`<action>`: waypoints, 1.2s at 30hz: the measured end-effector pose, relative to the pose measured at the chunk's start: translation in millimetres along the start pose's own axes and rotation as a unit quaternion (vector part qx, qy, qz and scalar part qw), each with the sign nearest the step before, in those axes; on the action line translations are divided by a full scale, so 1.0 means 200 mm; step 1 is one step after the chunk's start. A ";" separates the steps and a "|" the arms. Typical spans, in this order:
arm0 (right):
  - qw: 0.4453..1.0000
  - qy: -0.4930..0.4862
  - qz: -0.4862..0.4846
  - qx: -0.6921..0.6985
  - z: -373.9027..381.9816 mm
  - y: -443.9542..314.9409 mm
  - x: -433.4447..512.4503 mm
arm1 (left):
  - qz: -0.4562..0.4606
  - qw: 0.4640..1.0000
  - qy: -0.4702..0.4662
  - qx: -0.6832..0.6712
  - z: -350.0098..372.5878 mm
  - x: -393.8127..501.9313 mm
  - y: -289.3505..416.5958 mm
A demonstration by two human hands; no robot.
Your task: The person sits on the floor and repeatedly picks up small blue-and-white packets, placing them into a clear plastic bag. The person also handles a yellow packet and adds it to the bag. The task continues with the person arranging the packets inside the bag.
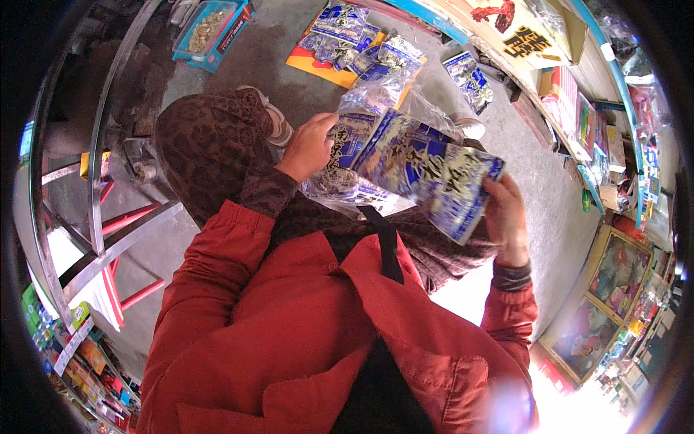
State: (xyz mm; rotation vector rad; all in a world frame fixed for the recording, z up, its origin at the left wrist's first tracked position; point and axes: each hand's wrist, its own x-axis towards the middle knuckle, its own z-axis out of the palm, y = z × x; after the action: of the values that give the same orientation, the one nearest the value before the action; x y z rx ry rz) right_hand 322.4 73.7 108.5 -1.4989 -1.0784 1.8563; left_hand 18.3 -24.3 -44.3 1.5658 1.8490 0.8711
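Observation:
In my right hand (504,211) is a blue-and-white printed food packet (428,171), pinched at its right end and slanting across my lap. Its far end overlaps another blue packet (352,133). That one lies in a large clear plastic bag (374,97) between my knees, with more packets inside. My left hand (309,149) grips the bag's left edge, its fingertips partly hidden in the film. Beyond the bag, several similar packets (341,24) rest on a yellow-and-red sheet or flattened box (347,78). A single packet (470,81) lies apart on the concrete floor, to the right.
A teal box (214,35) holding pale pieces stands on the floor at far left. Metal framing (100,135) rises along the left side. Blue-edged shelves (591,187) with cartons and goods line the right. Framed pictures (596,304) lean at lower right.

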 end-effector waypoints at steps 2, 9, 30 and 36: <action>0.998 0.005 0.023 0.050 0.04 0.10 0.04 | 0.002 1.000 0.001 0.003 0.00 0.00 0.01; 0.974 0.028 0.080 0.208 0.16 0.47 0.26 | -0.014 1.000 -0.025 -0.013 0.00 0.00 0.01; 0.944 -0.198 -0.136 -0.227 0.00 1.35 0.59 | -0.004 0.999 -0.033 -0.004 0.00 -0.01 0.01; 0.730 -0.390 -0.111 -0.550 -0.05 1.15 0.61 | 0.010 0.999 -0.034 -0.006 0.01 -0.01 0.01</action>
State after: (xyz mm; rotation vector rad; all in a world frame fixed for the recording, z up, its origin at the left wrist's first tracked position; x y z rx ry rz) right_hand 320.5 47.5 -150.1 -0.8445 -2.9879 1.6850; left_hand 20.1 -25.2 -44.0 1.5892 1.7800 0.8263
